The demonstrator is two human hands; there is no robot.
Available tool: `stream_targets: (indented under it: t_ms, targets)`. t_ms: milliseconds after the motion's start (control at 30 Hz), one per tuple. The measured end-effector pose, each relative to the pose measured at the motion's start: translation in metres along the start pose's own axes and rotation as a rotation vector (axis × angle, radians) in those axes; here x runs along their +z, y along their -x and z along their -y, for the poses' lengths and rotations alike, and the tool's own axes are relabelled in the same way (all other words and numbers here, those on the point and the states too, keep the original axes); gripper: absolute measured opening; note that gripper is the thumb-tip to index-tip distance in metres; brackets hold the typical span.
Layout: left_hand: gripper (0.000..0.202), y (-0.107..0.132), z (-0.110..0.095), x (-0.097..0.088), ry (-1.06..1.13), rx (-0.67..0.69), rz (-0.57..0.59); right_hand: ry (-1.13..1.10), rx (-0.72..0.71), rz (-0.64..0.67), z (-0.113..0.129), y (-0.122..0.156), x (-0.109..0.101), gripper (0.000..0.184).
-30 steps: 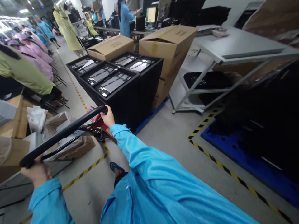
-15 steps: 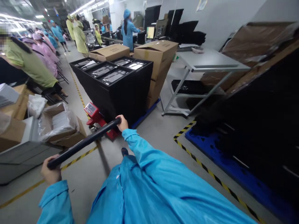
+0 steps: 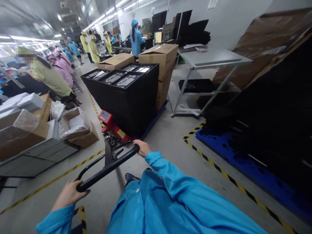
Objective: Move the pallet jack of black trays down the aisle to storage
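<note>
My left hand is closed round the near left end of the black handle of a pallet jack. At the handle's other end my right hand grips it, fingers wrapped round. The jack's red body carries a small display and stands against the load. On a blue pallet in front of me rest tall black stacked trays with light parts in their top compartments. Brown cartons stand behind them on the load. The jack's forks are hidden under the load.
A grey metal table stands right of the load. Further right, a dark stack sits on another blue pallet behind yellow-black floor tape. Open cartons and a grey cabinet line the left. A person in yellow leans at a bench.
The handle and both my hands have shifted lower and to the right in view, showing more of the jack's shaft and loop. The view has tilted up slightly; both hands keep their grip.
</note>
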State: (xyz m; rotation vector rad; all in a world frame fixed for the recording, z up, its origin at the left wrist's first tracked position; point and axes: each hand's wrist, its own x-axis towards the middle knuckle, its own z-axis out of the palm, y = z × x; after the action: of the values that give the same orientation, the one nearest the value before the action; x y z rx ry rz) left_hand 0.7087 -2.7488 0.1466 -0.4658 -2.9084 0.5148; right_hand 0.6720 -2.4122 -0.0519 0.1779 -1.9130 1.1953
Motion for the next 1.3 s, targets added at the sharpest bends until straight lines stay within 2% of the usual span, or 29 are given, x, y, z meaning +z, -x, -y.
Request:
stream_targets:
  t_ms: [100, 200, 333, 433, 567, 733, 833, 933, 1033, 1200, 1300]
  targets:
    - [0.06, 0.035, -0.05, 0.007, -0.112, -0.109, 0.128, 0.03, -0.054, 0.064, -0.005, 0.036, -0.011, 0.031]
    - [0.058, 0.069, -0.082, 0.03, -0.109, -0.204, 0.121, 0.059, -0.109, 0.137, -0.008, 0.069, -0.026, 0.031]
    - [0.036, 0.114, -0.102, 0.075, -0.114, -0.181, -0.024, 0.095, -0.192, 0.245, -0.01, 0.11, -0.052, 0.026]
    - [0.027, 0.144, -0.115, 0.102, -0.103, -0.156, -0.098, 0.163, -0.267, 0.326, -0.009, 0.138, -0.074, 0.024]
    - [0.023, 0.18, -0.137, 0.127, -0.058, -0.131, -0.096, 0.253, -0.301, 0.376, -0.007, 0.177, -0.096, 0.024]
    - [0.019, 0.226, -0.163, 0.158, -0.048, -0.125, -0.222, 0.309, -0.294, 0.329, -0.006, 0.23, -0.114, 0.026]
    - [0.017, 0.254, -0.178, 0.171, -0.047, -0.152, -0.229, 0.402, -0.332, 0.398, 0.006, 0.258, -0.127, 0.022]
    - [0.02, 0.281, -0.19, 0.179, -0.027, -0.161, -0.18, 0.499, -0.36, 0.495, 0.028, 0.285, -0.14, 0.018]
    - [0.022, 0.308, -0.191, 0.192, -0.008, -0.126, -0.155, 0.565, -0.337, 0.543, 0.05, 0.315, -0.146, 0.019]
    - [0.017, 0.357, -0.178, 0.22, 0.02, -0.149, -0.224, 0.551, -0.336, 0.516, 0.071, 0.378, -0.14, 0.023]
    - [0.017, 0.386, -0.182, 0.234, 0.043, -0.156, -0.206, 0.533, -0.307, 0.509, 0.078, 0.414, -0.145, 0.023]
